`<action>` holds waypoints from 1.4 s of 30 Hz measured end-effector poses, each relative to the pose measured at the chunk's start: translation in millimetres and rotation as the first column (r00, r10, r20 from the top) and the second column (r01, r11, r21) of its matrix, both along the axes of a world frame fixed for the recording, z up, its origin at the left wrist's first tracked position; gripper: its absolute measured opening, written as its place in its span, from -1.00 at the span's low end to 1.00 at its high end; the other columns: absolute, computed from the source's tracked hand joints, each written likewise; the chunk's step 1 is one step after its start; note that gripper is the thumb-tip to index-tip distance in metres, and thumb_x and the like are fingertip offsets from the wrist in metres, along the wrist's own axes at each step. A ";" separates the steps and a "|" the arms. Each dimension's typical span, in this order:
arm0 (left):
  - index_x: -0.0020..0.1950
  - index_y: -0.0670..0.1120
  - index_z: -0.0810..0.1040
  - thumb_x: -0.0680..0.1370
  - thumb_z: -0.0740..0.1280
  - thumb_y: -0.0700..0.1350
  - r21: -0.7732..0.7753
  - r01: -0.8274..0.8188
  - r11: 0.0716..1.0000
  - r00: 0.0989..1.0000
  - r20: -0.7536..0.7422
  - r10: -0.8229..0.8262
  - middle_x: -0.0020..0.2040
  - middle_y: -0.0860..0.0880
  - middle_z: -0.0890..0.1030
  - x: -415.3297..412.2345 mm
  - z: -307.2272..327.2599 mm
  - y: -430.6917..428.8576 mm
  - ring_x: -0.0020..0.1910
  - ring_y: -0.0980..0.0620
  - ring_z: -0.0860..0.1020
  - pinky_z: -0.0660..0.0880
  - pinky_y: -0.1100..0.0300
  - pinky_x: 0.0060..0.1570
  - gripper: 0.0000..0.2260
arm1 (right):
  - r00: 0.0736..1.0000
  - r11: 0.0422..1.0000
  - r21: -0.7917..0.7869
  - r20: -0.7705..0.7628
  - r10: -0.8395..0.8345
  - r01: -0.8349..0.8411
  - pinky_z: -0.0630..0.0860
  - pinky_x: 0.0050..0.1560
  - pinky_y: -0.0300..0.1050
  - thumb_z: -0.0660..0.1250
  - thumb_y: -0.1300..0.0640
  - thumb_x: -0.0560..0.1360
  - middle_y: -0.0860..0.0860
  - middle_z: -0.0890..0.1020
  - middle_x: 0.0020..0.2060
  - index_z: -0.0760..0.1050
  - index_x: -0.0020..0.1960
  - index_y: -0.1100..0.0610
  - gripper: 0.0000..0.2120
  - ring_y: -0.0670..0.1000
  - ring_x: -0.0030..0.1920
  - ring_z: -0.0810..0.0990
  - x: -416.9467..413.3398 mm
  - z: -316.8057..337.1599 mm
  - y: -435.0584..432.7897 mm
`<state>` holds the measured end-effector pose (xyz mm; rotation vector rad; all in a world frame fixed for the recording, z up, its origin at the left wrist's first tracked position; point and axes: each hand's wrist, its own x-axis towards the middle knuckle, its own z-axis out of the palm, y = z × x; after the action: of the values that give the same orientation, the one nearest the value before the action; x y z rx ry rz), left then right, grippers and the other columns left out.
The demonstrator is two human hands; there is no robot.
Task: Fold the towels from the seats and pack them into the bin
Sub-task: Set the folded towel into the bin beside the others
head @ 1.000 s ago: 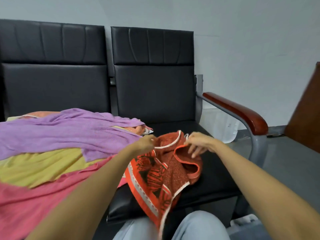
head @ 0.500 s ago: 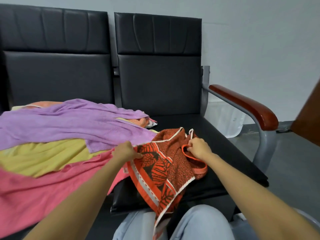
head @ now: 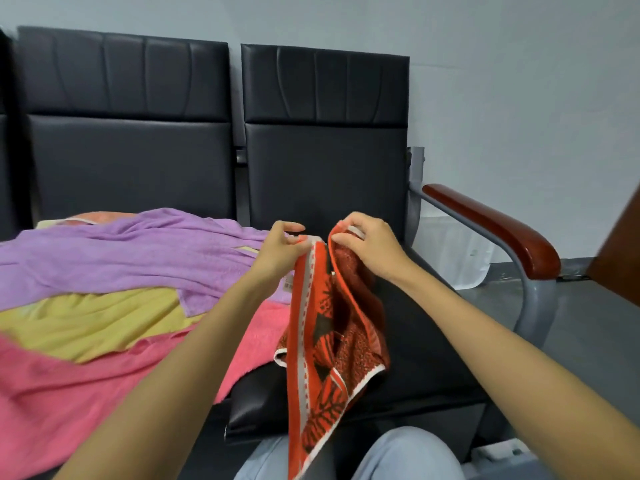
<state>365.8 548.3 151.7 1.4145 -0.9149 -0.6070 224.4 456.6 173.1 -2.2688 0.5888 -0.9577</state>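
Observation:
An orange-red patterned towel [head: 322,327] with a white-trimmed border hangs over the right black seat [head: 422,341], lifted off it. My left hand [head: 282,247] pinches one upper edge of it. My right hand [head: 367,247] grips the other upper edge close beside it. The towel droops in loose folds down to my knee. On the left seat lies a pile: a purple towel [head: 138,251] on top, a yellow towel [head: 86,323] under it, a pink towel [head: 69,393] at the front. The bin's pale rim [head: 502,455] shows at the bottom right.
Two black padded backrests [head: 322,133] stand against a grey wall. A grey metal arm with a red-brown wooden armrest [head: 491,226] bounds the right seat. A brown wooden piece [head: 620,247] is at the right edge. My knee in light jeans [head: 398,459] is below.
Both hands have risen and come together, lifting the orange-red towel off the seat so that it hangs. The view has tilted up a little.

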 end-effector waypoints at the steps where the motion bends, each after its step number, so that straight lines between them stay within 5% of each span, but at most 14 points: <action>1: 0.00 -0.13 0.44 0.55 0.29 -0.28 0.002 0.022 1.000 1.000 0.018 -0.022 -0.23 -0.05 0.56 0.0 4.0 1.3 -0.34 0.13 0.53 0.48 0.25 -0.29 -0.92 | 0.998 0.999 0.030 -0.041 0.040 -0.039 0.44 -0.05 -0.31 0.30 0.18 0.51 -0.17 0.57 -0.23 0.56 -0.12 0.11 -0.93 -0.19 -0.14 0.54 2.8 2.4 2.0; 6: -0.21 -0.10 0.50 0.54 0.32 -0.25 0.006 0.014 1.000 0.999 0.034 -0.014 -0.27 -0.05 0.58 0.2 4.9 8.5 -0.31 0.06 0.55 0.51 0.18 -0.24 -0.87 | 0.994 0.962 0.255 -0.008 0.106 -0.100 0.50 0.01 -0.17 0.29 0.20 0.52 -0.04 0.61 -0.24 0.51 -0.14 0.04 -0.90 -0.07 -0.16 0.59 4.7 -5.3 2.2; 9: -0.23 -0.08 0.45 0.55 0.23 -0.26 -0.020 -0.176 0.984 0.981 0.084 0.177 -0.25 0.03 0.52 6.7 -4.1 3.4 -0.30 0.13 0.47 0.42 0.26 -0.29 -0.82 | 0.991 0.920 0.392 0.118 -0.064 0.013 0.44 -0.14 -0.19 0.30 0.25 0.47 -0.04 0.56 -0.34 0.48 -0.25 0.09 -0.86 -0.09 -0.28 0.52 1.2 -9.8 -5.7; 12: -0.32 -0.12 0.40 0.51 0.17 -0.34 0.067 -0.170 0.983 0.971 0.183 0.155 -0.35 0.04 0.42 19.8 -16.8 9.1 -0.35 0.13 0.35 0.29 0.29 -0.36 -0.77 | 0.954 0.902 0.313 -0.149 -0.261 0.296 0.36 -0.09 -0.06 0.25 0.04 0.44 -0.01 0.50 -0.48 0.47 -0.49 0.06 -0.67 0.09 -0.24 0.48 -16.2 -22.3 -31.0; 16: -0.30 -0.13 0.47 0.55 0.27 -0.16 0.387 -0.129 0.913 0.971 0.237 0.037 -0.30 -0.04 0.47 27.2 -37.7 16.7 -0.21 0.03 0.42 0.34 0.23 -0.30 -0.78 | 0.502 0.930 0.024 -0.847 -0.176 0.366 0.39 -0.02 -0.13 0.15 -0.26 0.52 0.13 0.58 0.08 0.53 0.16 0.20 -0.45 0.14 0.13 0.55 -45.1 -49.2 -49.3; 18: 0.02 -0.23 0.57 0.50 0.33 0.11 0.495 -0.146 0.856 0.957 0.290 -0.004 -0.05 -0.14 0.56 20.5 -44.8 11.4 -0.01 -0.04 0.51 0.40 0.13 -0.04 -0.62 | 0.330 0.938 -0.077 -0.924 -0.195 0.338 0.40 0.03 -0.13 0.25 -0.20 0.50 0.11 0.55 0.20 0.45 0.25 0.20 -0.47 0.12 0.18 0.53 -53.0 -61.6 -52.5; 20: 0.39 -0.18 0.35 0.40 0.37 0.26 0.660 -0.091 0.746 0.909 0.361 -0.209 0.33 -0.13 0.45 6.1 -51.3 2.8 0.32 -0.08 0.42 0.34 0.10 0.24 -0.27 | 0.281 0.945 -0.117 -0.937 -0.208 0.307 0.42 0.07 -0.11 0.30 -0.14 0.49 0.10 0.54 0.21 0.43 0.27 0.16 -0.52 0.12 0.19 0.53 -54.9 -74.0 -55.2; 22: 0.43 -0.17 0.28 0.39 0.43 0.19 0.761 -0.072 0.645 0.807 0.424 -0.411 0.38 -0.09 0.41 -8.8 -60.5 -7.5 0.35 -0.08 0.39 0.34 0.15 0.23 -0.25 | 0.324 0.953 -0.115 -0.923 -0.207 0.281 0.42 0.09 -0.09 0.30 -0.02 0.51 0.09 0.55 0.17 0.45 0.22 0.13 -0.65 0.12 0.20 0.52 -53.8 -84.9 -58.5; 25: 0.15 -0.21 0.53 0.43 0.38 -0.14 0.665 -0.137 0.735 0.687 0.598 -0.413 0.14 -0.17 0.59 -14.0 -65.0 -22.5 0.12 -0.12 0.55 0.43 0.15 -0.03 -0.68 | 0.635 0.902 0.057 -0.729 -0.255 0.428 0.54 0.03 -0.08 0.30 0.14 0.48 0.12 0.64 -0.05 0.60 -0.06 0.21 -0.83 0.12 0.04 0.61 -44.8 -99.0 -66.9; 29: -0.07 -0.31 0.62 0.33 0.28 -0.39 0.471 0.276 0.838 0.677 0.523 -0.518 -0.15 -0.12 0.60 -11.2 -40.8 -25.7 -0.28 0.23 0.54 0.43 0.40 -0.25 -0.78 | 0.919 0.476 0.786 -0.332 -0.215 0.395 0.58 -0.18 -0.09 0.20 -0.23 0.52 0.22 0.64 -0.16 0.55 -0.06 0.34 -0.42 0.10 -0.18 0.63 -19.9 -86.7 -67.1; 33: -0.08 -0.27 0.65 0.31 0.25 -0.58 0.529 0.493 0.691 0.510 0.468 -0.722 -0.21 0.11 0.43 -5.7 -17.0 -17.2 -0.20 0.31 0.47 0.45 0.46 -0.21 -0.66 | 0.941 0.211 0.918 -0.335 -0.048 0.337 0.48 -0.22 -0.02 0.16 -0.44 0.40 0.21 0.55 0.01 0.38 0.27 0.37 -0.11 0.12 -0.11 0.53 -1.8 -76.5 -71.4; 37: -0.09 -0.15 0.63 0.31 0.19 -0.60 0.529 0.550 0.647 0.437 0.477 -0.762 -0.13 0.07 0.43 1.2 -10.2 -17.7 -0.15 0.14 0.47 0.56 0.17 -0.20 -0.57 | 0.850 0.372 0.805 -0.522 0.071 0.463 0.39 -0.34 -0.13 0.30 -0.06 0.52 0.07 0.52 -0.26 0.48 -0.21 0.13 -0.73 0.01 -0.29 0.47 24.0 -81.0 -65.5; 39: -0.14 -0.22 0.65 0.31 0.15 -0.60 0.523 0.514 0.680 0.456 0.505 -0.733 -0.14 0.05 0.45 8.6 -7.9 -18.7 -0.18 0.12 0.48 0.53 0.27 -0.28 -0.59 | 0.857 0.392 0.773 -0.505 -0.096 0.499 0.39 -0.37 -0.16 0.27 0.19 0.51 0.09 0.48 -0.33 0.50 -0.19 0.20 -0.87 0.02 -0.35 0.46 31.1 -87.1 -71.7; 42: -0.26 -0.20 0.60 0.32 0.09 -0.62 0.477 0.447 0.757 0.581 0.489 -0.651 -0.22 -0.02 0.54 30.9 -6.8 -15.2 -0.31 0.20 0.56 0.46 0.42 -0.35 -0.58 | 0.782 0.247 0.874 -0.209 -0.588 0.419 0.53 -0.22 -0.06 0.31 0.24 0.38 0.13 0.51 -0.26 0.48 -0.11 0.23 -0.89 0.12 -0.23 0.54 26.8 -88.1 -109.5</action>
<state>396.8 533.1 144.9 1.6412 -1.9472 -0.7746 251.3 347.0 85.0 -0.9662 1.4290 -0.7751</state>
